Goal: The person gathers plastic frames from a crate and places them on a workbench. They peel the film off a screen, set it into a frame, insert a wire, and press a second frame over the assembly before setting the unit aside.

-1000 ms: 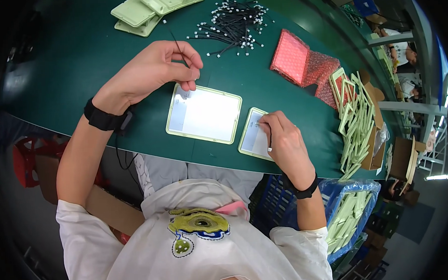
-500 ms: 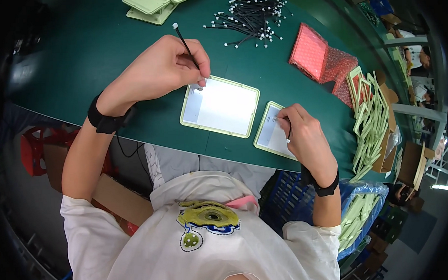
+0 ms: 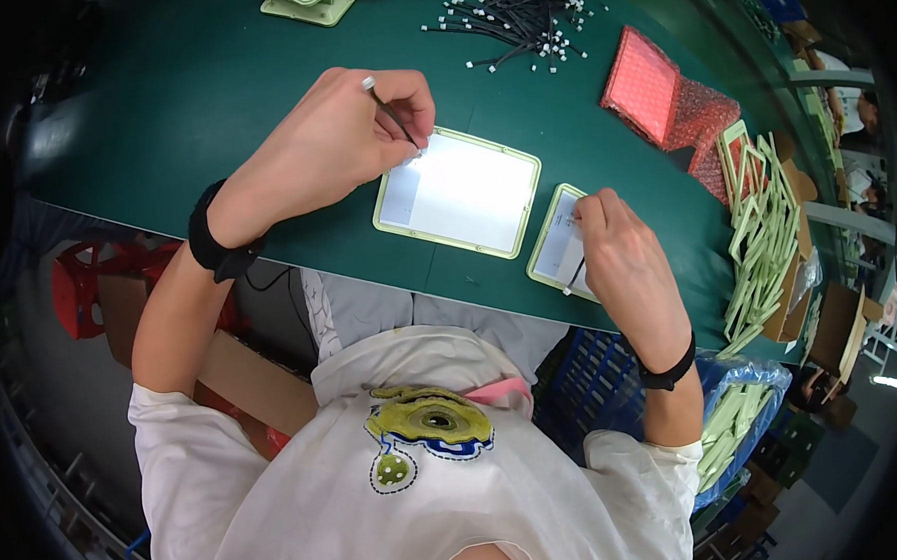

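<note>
My left hand [image 3: 328,150] is closed in a pinch on a short black cable [image 3: 391,113] with a white connector at its upper end. Its fingertips and the cable's lower end are at the upper left corner of a glowing white panel [image 3: 475,194] in a pale green frame. My right hand [image 3: 633,272] is pinched over a smaller pale green-framed panel [image 3: 559,237] to the right. From under its fingers a second black cable [image 3: 577,271] points down, its white connector near the panel's lower edge. The fingers hide the cable's upper end.
A heap of black cables [image 3: 527,16] lies at the far side of the green table [image 3: 162,142]. Pale green plates [image 3: 322,7] are stacked far left. Red bubble wrap [image 3: 650,86] and a pile of green frames [image 3: 762,236] lie right; a blue-lined crate [image 3: 740,427] stands below.
The view has shifted, so the scene sits further right and higher. My left fingers are lower on the panel's corner, with the cable tilted more. The right-hand cable's white connector now shows.
</note>
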Demonstrator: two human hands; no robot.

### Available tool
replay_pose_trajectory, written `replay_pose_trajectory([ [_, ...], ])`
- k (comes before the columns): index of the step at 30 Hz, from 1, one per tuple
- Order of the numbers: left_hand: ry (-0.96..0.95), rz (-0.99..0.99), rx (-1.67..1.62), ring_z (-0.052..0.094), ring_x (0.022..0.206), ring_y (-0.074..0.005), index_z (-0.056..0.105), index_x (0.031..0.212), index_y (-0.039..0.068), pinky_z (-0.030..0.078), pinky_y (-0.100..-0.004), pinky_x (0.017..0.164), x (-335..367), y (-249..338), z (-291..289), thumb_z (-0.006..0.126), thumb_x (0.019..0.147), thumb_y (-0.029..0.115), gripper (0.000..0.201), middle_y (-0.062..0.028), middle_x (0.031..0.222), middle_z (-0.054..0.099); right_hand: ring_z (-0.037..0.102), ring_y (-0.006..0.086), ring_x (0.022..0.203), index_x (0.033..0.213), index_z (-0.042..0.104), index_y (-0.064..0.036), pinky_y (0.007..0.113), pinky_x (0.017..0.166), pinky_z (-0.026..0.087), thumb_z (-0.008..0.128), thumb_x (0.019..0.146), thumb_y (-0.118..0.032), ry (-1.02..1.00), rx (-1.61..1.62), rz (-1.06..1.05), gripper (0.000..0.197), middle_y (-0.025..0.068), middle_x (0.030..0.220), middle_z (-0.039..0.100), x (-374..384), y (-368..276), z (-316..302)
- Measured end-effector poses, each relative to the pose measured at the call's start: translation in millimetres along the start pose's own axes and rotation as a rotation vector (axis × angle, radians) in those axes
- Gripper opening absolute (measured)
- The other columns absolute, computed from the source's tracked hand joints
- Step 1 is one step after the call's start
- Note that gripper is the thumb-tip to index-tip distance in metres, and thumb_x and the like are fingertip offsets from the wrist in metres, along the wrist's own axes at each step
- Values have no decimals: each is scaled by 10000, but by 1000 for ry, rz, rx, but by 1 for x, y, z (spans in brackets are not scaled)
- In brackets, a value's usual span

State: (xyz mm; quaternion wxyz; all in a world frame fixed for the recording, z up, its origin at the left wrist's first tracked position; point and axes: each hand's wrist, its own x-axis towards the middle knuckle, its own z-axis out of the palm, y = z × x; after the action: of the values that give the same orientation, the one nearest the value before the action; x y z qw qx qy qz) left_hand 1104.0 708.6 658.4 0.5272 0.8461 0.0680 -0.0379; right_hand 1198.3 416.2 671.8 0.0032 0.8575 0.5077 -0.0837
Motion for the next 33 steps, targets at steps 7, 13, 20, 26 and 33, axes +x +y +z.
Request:
replay_pose_trajectory([
  [7,63,145,144,680,730,-184,611,886,-29,547,-290,702,-3,-7,6,656,835,-52,72,-107,787,671,626,361,892,1007,538,35,446,771,515,567,805,95,-56,-36,-10,213,183,925,554,6,0,-2],
  [13,62,182,211,681,721,-206,604,879,-32,551,-310,691,0,-4,11,648,832,-63,72,-119,777,663,630,377,859,988,554,26,453,737,507,591,829,66,7,60,-8,168,184,942,584,1,13,4],
  [20,43,242,282,677,713,-237,599,883,-37,557,-329,691,4,-1,15,642,820,-81,89,-133,770,654,632,389,824,970,582,2,457,699,500,637,844,44,117,230,35,143,172,934,608,-4,16,7],
  [26,25,245,369,672,714,-273,596,899,-40,550,-351,680,4,2,16,638,805,-93,115,-162,791,657,625,374,798,972,597,-11,437,694,506,646,850,52,252,298,-26,146,149,896,601,-1,16,7],
  [33,3,259,446,656,723,-347,595,909,-40,529,-394,659,4,7,20,613,794,-102,132,-188,838,663,621,362,803,961,597,-14,429,689,499,654,824,60,230,284,-51,165,138,901,598,0,18,8],
])
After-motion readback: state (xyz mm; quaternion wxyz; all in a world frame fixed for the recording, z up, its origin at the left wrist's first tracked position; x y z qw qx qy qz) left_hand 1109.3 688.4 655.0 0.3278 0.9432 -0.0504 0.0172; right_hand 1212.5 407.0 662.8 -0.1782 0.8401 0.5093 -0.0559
